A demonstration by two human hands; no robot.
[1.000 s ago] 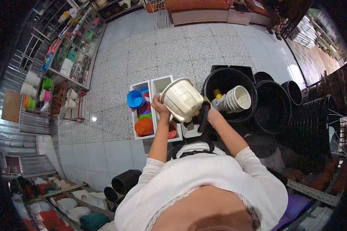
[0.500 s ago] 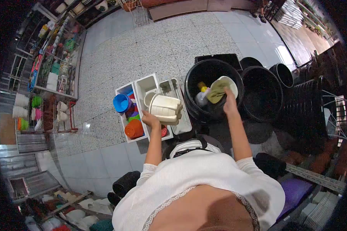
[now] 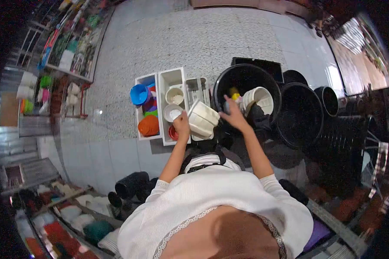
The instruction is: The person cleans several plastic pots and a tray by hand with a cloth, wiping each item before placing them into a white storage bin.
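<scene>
My left hand (image 3: 182, 126) is closed on the cream ribbed pot (image 3: 202, 119), which lies tilted on its side over the near end of the white trays. My right hand (image 3: 235, 115) has its fingers spread, just right of that pot, at the left rim of the large black tub (image 3: 217, 88). Inside the tub are white stacked pots (image 3: 262, 98), a dark cloth-like item (image 3: 257, 115) and something yellow (image 3: 234, 92). Two small white pots (image 3: 174, 95) stand in the middle white box (image 3: 171, 77). The left box holds a blue pot (image 3: 140, 94) and an orange pot (image 3: 148, 125).
More black tubs (image 3: 300, 115) stand on the right beside tall dark stacks. Shelves of goods (image 3: 75, 47) line the left side. Black cylinders (image 3: 132, 184) lie near my left side. A person's feet (image 3: 319, 31) show at the far top right.
My right hand has let go of the greenish item and moved left, out of the tub's middle. The cream pot has moved right and tips more toward me. The camera view has shifted.
</scene>
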